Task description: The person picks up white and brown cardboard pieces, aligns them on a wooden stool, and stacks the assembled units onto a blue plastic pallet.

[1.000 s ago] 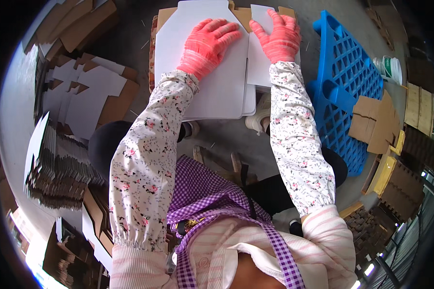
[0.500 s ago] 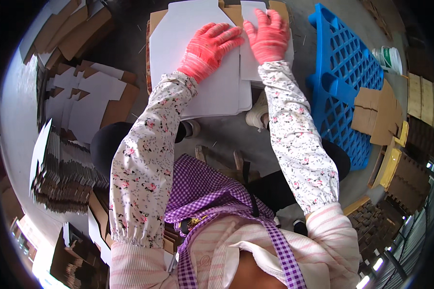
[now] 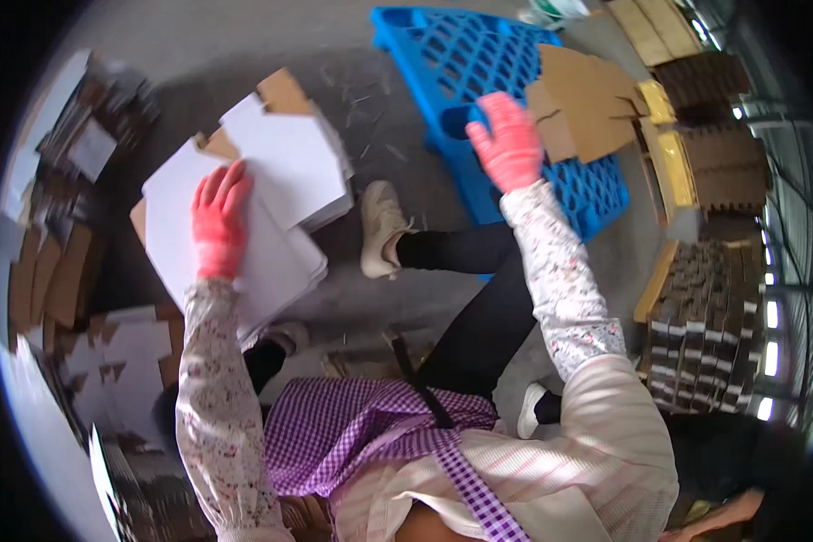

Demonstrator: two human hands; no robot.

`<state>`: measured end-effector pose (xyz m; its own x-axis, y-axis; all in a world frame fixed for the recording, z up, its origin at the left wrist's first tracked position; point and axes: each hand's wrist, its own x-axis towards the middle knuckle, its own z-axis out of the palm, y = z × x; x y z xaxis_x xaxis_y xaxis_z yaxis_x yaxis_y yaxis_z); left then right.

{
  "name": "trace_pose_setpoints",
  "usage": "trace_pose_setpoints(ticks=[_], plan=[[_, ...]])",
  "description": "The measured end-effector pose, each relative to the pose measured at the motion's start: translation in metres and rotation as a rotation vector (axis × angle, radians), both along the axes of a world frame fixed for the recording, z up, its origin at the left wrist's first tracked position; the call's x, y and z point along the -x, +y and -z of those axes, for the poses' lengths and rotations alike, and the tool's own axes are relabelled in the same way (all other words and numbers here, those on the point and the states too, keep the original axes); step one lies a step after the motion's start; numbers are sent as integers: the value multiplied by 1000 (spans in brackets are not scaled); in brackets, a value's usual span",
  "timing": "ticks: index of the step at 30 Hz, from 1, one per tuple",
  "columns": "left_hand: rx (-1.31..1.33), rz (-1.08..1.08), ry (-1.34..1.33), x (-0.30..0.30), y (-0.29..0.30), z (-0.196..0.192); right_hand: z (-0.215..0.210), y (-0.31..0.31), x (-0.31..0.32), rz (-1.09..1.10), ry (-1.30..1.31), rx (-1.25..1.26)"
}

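My left hand point(image 3: 221, 221), in a red-and-white knit glove, lies with its fingers stretched out on a stack of white die-cut cardboard sheets point(image 3: 271, 262). Some brown cardboard edges show among the sheets. My right hand point(image 3: 508, 144), gloved alike, is raised over the blue plastic pallet point(image 3: 465, 63), thumb apart from the fingers and nothing in it. Just right of its fingers, a flat brown cardboard piece point(image 3: 596, 99) lies on the pallet; whether the hand touches it I cannot tell.
Stacks of cardboard blanks point(image 3: 117, 361) stand along the left. A yellow object point(image 3: 673, 167) and brown cardboard stacks point(image 3: 700, 316) are at the right. At the lower right, another person's arm point(image 3: 723, 519) shows. My shoe point(image 3: 384, 226) is between the sheets and the pallet.
The view has turned to the right. My right hand has left the white sheets and moved right, over the pallet. My left hand is still on the sheets.
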<state>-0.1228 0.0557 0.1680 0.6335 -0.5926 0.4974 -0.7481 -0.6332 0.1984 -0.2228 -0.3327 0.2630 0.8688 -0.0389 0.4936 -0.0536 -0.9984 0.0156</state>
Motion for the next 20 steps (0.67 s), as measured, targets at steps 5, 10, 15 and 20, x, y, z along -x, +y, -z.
trace_pose_setpoints(ticks=[5, 10, 15, 20], plan=[[8, 32, -26, 1, -21, 4, 7, -172, 52, 882, 294, 129], [-13, 33, -34, 2, -30, 3, 17, -247, 79, 885, 530, 259], [12, 29, -60, 3, -24, 8, -125, -243, 63, 536, -85, 916], [109, -32, -97, 10, 34, 37, -217, -67, 83, 106, -157, -451]])
